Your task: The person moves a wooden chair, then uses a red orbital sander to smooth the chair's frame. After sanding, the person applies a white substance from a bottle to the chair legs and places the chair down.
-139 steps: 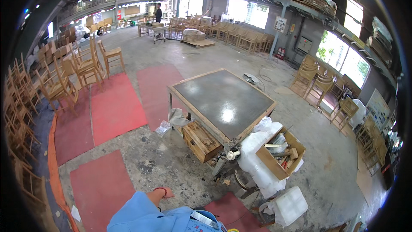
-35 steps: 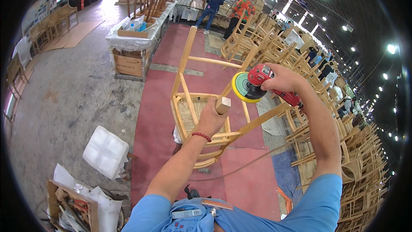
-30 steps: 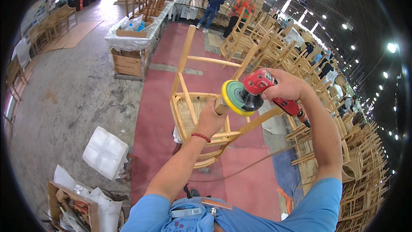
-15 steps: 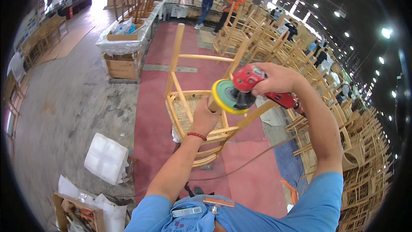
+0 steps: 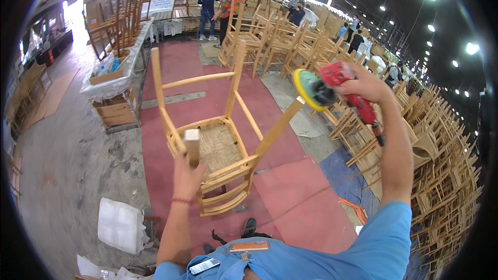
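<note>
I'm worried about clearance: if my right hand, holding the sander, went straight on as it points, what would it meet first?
Probably the end of the chair leg beside the pad of the red sander; depth is unclear, so they may be touching.

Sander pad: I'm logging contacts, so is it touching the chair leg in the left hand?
Apart. The head view shows the sander pad well right of the held chair leg, with the seat and matting visible between them.

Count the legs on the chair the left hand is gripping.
4, none wholly hidden: near left leg, in the left hand; near right leg, its tip by the red sander; far left leg; far right leg.
</note>
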`<state>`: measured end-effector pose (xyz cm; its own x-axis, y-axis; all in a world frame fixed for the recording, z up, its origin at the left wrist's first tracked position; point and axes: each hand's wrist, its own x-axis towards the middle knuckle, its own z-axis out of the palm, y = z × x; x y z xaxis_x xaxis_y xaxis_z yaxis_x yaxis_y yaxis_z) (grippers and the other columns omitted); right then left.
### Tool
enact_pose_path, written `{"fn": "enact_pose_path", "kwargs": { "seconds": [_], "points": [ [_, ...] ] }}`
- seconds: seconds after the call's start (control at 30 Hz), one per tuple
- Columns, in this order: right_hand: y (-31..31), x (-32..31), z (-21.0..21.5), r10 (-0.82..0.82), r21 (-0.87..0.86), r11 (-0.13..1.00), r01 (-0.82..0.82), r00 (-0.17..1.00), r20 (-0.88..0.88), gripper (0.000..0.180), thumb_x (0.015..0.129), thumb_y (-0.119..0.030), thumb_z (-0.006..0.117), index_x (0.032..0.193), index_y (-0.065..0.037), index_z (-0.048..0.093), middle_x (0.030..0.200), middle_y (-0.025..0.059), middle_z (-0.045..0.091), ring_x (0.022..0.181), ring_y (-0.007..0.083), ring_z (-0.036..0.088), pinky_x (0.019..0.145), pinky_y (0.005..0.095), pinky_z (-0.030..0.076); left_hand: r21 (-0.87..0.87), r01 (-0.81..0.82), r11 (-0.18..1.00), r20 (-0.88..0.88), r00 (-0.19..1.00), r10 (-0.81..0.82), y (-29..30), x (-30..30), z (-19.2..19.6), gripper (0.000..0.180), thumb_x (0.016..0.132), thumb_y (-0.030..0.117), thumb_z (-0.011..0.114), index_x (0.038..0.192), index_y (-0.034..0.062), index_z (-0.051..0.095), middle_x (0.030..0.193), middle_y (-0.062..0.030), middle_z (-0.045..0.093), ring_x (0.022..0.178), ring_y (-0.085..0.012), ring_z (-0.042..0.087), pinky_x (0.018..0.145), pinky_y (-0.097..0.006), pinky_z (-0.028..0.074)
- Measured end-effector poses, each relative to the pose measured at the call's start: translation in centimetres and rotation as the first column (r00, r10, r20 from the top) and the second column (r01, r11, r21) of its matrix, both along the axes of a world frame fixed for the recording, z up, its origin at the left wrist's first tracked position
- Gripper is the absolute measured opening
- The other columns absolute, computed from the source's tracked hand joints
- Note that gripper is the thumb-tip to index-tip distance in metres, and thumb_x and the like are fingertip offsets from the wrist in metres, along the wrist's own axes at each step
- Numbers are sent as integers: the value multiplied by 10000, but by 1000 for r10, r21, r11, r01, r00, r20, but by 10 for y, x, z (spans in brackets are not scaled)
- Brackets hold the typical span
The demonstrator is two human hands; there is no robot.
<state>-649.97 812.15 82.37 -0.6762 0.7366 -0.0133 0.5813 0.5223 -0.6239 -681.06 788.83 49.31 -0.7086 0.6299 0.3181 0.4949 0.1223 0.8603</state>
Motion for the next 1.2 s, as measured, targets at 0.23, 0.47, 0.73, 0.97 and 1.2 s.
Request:
{"fn": "enact_pose_path", "kwargs": {
  "seconds": [0.23,0.47,0.73,0.97,1.2],
  "points": [
    [85,82,-11,-165,228,964,136,980,110,690,670,-224,705,1309,-68,498,980,90,649,749,144,637,700,301,520,-448,673,588,281,730,-623,77,60,3,594,817,392,652,1200,-50,545,1137,-243,602,1107,-343,574,934,-389,449],
    [113,35,-55,176,61,978,-198,949,263,674,667,-295,723,1276,-77,535,1035,109,653,901,208,634,800,349,496,204,491,847,56,858,-511,280,144,31,603,783,212,748,1259,-15,455,1166,-184,586,1058,-289,599,922,-351,464],
    [161,-16,-63,262,-41,964,-262,916,303,540,693,-243,705,1178,-65,548,829,78,638,607,160,620,577,301,498,271,491,828,139,831,-538,293,151,35,466,806,236,735,1135,-8,512,1023,-111,625,880,-202,620,781,-331,488],
    [154,34,-57,-51,167,986,15,977,209,644,655,-287,729,1217,-38,539,1035,133,655,974,256,622,857,355,475,342,649,680,45,711,-701,283,128,63,419,866,295,654,1121,-15,535,872,-67,611,805,-154,577,751,-302,471],
    [100,86,-61,-263,63,964,259,963,64,595,657,-196,750,1187,-25,543,953,99,650,876,206,625,798,329,487,380,796,471,327,360,-874,315,111,74,292,961,270,501,1021,4,607,907,-57,632,860,-126,591,794,-279,471]
  ]
}}
